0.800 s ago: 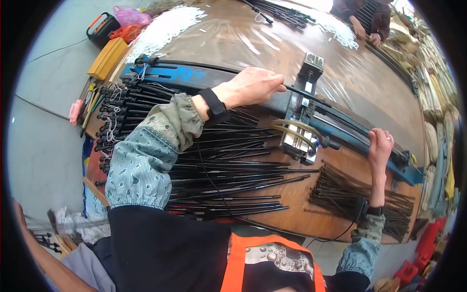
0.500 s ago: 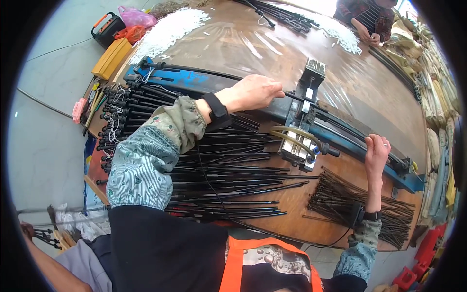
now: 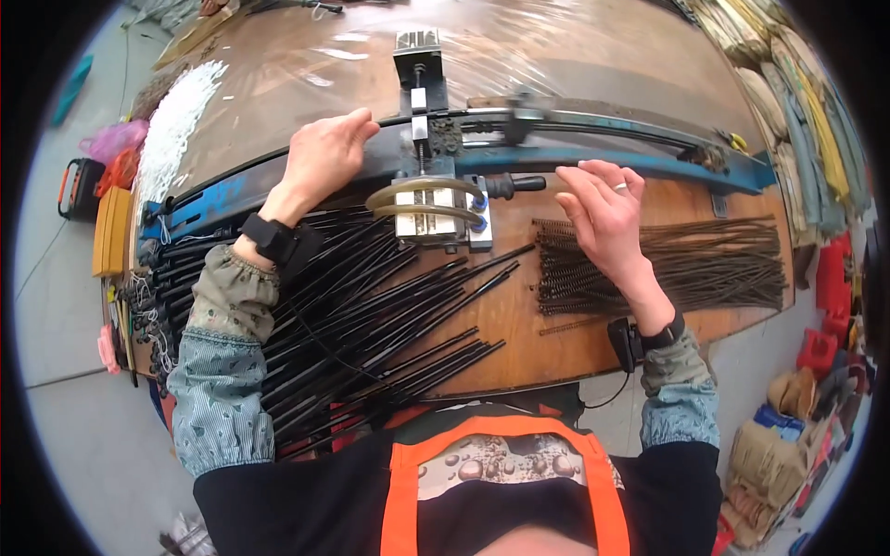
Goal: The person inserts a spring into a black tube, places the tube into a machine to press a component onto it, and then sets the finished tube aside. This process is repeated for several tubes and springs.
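The right hand (image 3: 601, 211) has moved beside the black handle (image 3: 521, 184), its grip spread (the left hand (image 3: 324, 153) pinches a rod (image 3: 393, 120)).

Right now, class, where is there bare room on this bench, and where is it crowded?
Bare wood lies between the tips of the black rods and the dark springs. Beyond the blue beam, the film-covered tabletop is open between the metal fixture and the sacks. The left is crowded: rods below the beam, a pile of white pieces above it.

Bright, diffuse light leaves pale glare streaks on the tabletop (image 3: 519, 345), motion smears the dark block (image 3: 522, 120), and fisheye distortion bows the beam (image 3: 667, 165).
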Motion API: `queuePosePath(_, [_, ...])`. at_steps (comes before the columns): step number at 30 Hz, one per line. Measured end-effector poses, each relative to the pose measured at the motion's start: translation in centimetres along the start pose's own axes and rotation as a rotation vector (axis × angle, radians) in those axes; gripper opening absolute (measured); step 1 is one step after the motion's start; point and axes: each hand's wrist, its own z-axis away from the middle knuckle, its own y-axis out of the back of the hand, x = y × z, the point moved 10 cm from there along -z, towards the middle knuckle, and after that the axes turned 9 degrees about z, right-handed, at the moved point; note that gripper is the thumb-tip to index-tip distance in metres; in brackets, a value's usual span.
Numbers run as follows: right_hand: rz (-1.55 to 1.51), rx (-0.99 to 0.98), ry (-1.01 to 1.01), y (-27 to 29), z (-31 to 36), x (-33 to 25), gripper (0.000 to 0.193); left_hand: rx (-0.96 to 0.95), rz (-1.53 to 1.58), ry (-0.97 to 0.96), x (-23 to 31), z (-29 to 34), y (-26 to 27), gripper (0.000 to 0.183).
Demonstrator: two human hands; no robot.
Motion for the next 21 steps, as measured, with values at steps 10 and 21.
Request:
queuePosePath(10, [-0.497, -0.108, -0.14, -3.9, 0.0, 0.1, 0.02, 0.053, -0.012, -0.056, 0.2, 0.1, -0.6, 0.015])
queuePosePath(21, [-0.259, -0.475, 0.142, -0.8, 7.0, -2.5, 0.027, 0.235, -0.202, -0.501, 2.8, -1.0, 0.8, 0.006])
